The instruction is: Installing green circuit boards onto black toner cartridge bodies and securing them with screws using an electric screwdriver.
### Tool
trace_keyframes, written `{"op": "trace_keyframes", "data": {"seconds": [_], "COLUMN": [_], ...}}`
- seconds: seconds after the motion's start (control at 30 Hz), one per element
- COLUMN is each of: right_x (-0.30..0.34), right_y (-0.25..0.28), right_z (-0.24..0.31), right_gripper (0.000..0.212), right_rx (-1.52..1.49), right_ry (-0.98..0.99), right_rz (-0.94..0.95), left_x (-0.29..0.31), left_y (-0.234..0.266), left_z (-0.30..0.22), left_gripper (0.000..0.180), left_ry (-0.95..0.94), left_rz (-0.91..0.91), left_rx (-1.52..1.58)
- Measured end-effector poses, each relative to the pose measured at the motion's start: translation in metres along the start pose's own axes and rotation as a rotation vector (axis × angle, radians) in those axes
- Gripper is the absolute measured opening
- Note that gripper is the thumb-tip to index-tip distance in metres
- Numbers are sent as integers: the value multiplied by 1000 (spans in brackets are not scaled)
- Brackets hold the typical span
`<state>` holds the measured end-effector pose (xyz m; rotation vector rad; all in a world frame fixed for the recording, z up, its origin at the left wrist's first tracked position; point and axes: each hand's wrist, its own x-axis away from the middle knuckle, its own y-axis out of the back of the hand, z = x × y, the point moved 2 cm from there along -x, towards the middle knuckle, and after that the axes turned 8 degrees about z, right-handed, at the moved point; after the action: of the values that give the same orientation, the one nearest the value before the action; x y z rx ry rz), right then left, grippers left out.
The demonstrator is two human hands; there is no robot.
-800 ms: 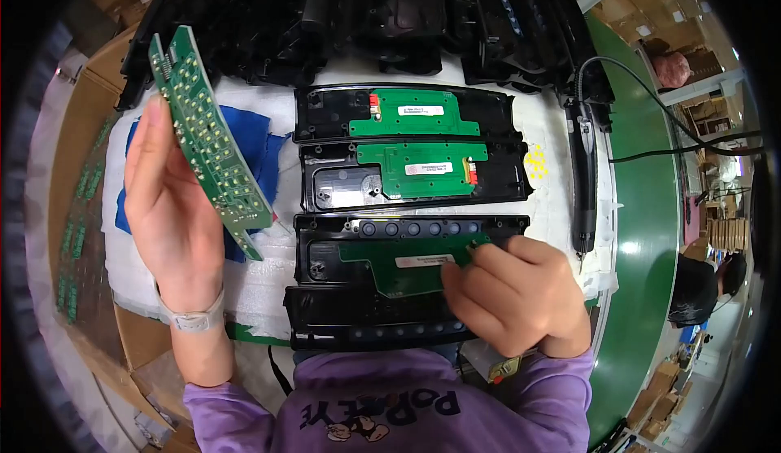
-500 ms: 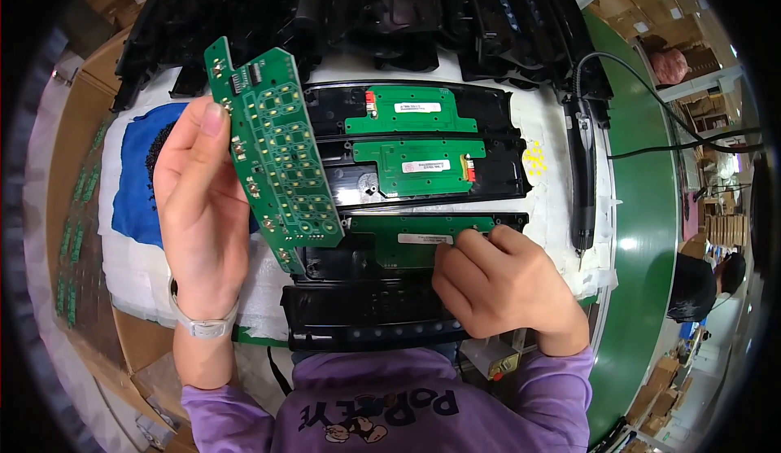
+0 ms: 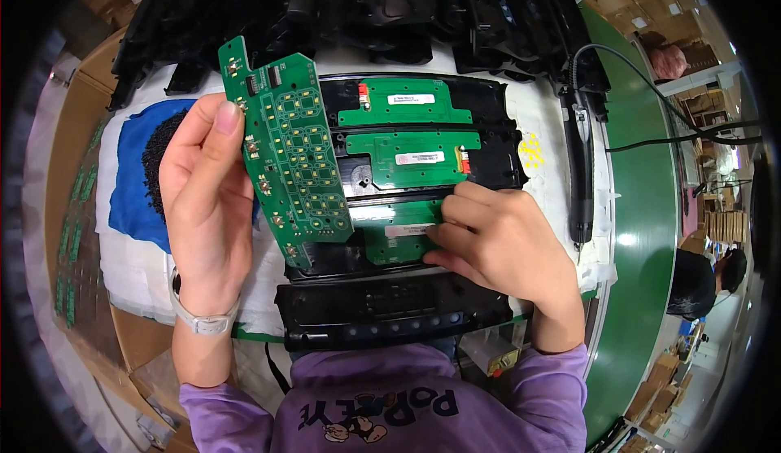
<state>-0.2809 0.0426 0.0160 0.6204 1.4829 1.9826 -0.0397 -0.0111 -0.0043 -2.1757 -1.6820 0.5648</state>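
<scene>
My left hand (image 3: 203, 201) grips a green circuit board (image 3: 285, 160) by its left edge, thumb on the face. Small yellowish LEDs and metal contacts cover that face, and the board is raised and tilted over the left ends of the black housings. My right hand (image 3: 512, 241) is closed over the right end of a second green circuit board (image 3: 394, 245), which bears a white label. That board lies in a black plastic housing (image 3: 338, 258); the fingertips at its far edge are partly hidden. Two farther housings hold labelled boards (image 3: 411, 118) with red-and-white connectors.
A black housing (image 3: 390, 310) lies nearest me. Black screws or similar small parts (image 3: 163, 156) pile on a blue cloth (image 3: 134, 184) at left. Small yellow pieces (image 3: 531, 152) and a corded electric screwdriver (image 3: 581, 168) lie at right. Black plastic parts (image 3: 374, 13) stack at the back.
My left hand has moved the raised board slightly right. My right hand has shifted a little away from me, its thumb now at the board's near edge. The nearer housing and board have turned slightly.
</scene>
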Motion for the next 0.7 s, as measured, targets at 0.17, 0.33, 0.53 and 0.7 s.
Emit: {"op": "trace_keyframes", "data": {"seconds": [0.17, 0.33, 0.53, 0.7], "right_x": [1, 4, 4, -9], "right_y": [-3, 0, -1, 13], "right_z": [-4, -2, -6, 14], "right_gripper": [20, 19, 21, 28], "right_rx": [-59, -69, -117, -513], "right_ry": [-11, -89, -67, -44], "right_rz": [2, 44, 4, -413], "left_x": [4, 10, 13, 23], "left_y": [-18, -25, -33, -42], "left_z": [3, 3, 5, 1], "left_gripper": [17, 16, 15, 17], "left_ry": [-30, -114, -156, -356], "left_rz": [-76, 24, 115, 149], "left_rx": [-59, -217, -281, -358]}}
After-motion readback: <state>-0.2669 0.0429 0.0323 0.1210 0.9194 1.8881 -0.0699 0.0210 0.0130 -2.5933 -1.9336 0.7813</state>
